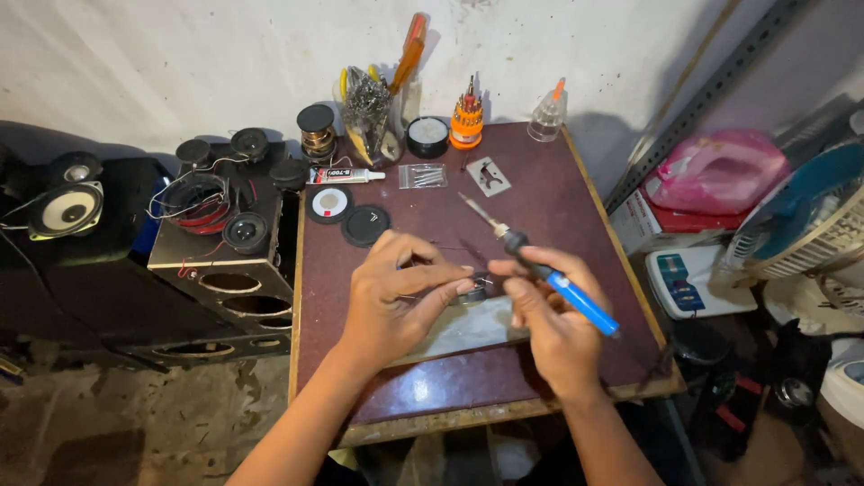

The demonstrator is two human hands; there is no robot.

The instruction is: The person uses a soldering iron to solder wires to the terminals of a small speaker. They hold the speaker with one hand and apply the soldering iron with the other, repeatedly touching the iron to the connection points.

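Observation:
My right hand (551,319) grips a soldering iron (540,267) with a blue and black handle, its metal tip pointing up and to the left over the maroon table (558,198). My left hand (396,301) pinches a small dark part (477,288) together with thin wires, right in front of the right hand's fingers. Both hands hover above a pale grey plate (468,328) lying on the table. What the small part is cannot be made out.
At the table's back stand a tube of glue (346,175), two round black speaker parts (346,214), a small clear bag (421,175), a screwdriver bit set (467,121) and a tool holder (369,112). Speaker boxes (225,261) sit left; a fan (810,225) right.

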